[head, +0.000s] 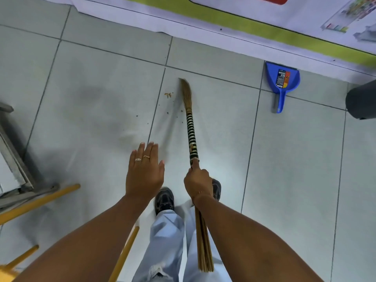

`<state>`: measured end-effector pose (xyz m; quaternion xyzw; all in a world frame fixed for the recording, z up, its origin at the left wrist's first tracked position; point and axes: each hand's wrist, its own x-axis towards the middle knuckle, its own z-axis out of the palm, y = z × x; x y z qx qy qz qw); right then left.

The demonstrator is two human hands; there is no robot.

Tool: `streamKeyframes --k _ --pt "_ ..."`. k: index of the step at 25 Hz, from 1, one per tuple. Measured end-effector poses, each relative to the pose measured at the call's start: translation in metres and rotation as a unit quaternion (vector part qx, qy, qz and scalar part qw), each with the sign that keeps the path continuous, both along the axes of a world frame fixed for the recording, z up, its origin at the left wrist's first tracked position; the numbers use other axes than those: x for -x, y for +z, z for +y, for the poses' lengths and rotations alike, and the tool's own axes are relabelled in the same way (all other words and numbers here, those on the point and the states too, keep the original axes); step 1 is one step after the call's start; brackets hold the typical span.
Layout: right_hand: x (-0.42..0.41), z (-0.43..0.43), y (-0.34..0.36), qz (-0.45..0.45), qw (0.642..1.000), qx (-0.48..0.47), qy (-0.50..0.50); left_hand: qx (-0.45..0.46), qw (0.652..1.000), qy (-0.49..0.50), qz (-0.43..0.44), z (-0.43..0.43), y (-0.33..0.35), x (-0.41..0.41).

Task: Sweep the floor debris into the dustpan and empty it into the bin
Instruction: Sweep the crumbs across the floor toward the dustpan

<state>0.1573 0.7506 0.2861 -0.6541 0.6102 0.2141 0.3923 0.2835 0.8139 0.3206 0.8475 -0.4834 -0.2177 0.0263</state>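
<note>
My right hand [198, 183] grips a stick broom [191, 129] by its black-and-white banded handle, bristle tip down on the tile. Just left of the tip lie small brown debris crumbs [168, 95], with a few dark specks scattered below them. My left hand [144, 171] hovers flat with fingers extended, holding nothing, left of the broom. A blue dustpan [282, 80] lies on the floor at the right, handle pointing toward me, apart from the broom. The dark rounded edge of a bin [361, 100] shows at the far right.
A banner with a green stripe [264, 31] lies along the far floor edge. A grey metal frame [16, 169] and yellow wooden legs [40, 202] stand at the left. My shoes [164, 199] and light trousers are below the hands.
</note>
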Motion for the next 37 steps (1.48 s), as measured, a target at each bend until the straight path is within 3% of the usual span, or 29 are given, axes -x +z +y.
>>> streamKeyframes --k 2,5,9,15,24,30,33,37 --pt "0.005 0.017 0.004 -0.012 0.999 0.010 0.033 0.020 1.000 0.021 -0.005 0.001 0.004 -0.005" --pt "0.000 0.035 0.001 -0.021 0.987 0.009 0.158 0.025 0.999 0.036 -0.008 0.005 0.007 -0.012" --pt "-0.018 0.042 -0.003 -0.017 0.962 -0.063 0.267 0.018 0.999 0.045 0.004 0.010 0.002 -0.013" --pt "-0.023 0.028 -0.013 0.043 0.981 -0.083 0.169 -0.016 1.000 -0.007 -0.006 0.015 0.000 -0.012" --pt "-0.027 0.005 -0.018 0.046 0.994 -0.079 0.055 -0.012 1.000 -0.014 -0.008 0.005 -0.003 -0.014" --pt "-0.013 0.029 0.003 -0.018 0.991 -0.033 0.129 -0.013 1.000 0.001 -0.011 0.012 -0.003 -0.010" --pt "-0.026 0.033 0.006 -0.028 0.985 -0.059 0.161 -0.003 1.000 0.024 -0.014 0.010 -0.004 -0.007" --pt "-0.053 0.017 -0.007 -0.006 0.990 -0.102 0.097 0.002 0.999 0.029 -0.014 0.005 -0.008 -0.006"
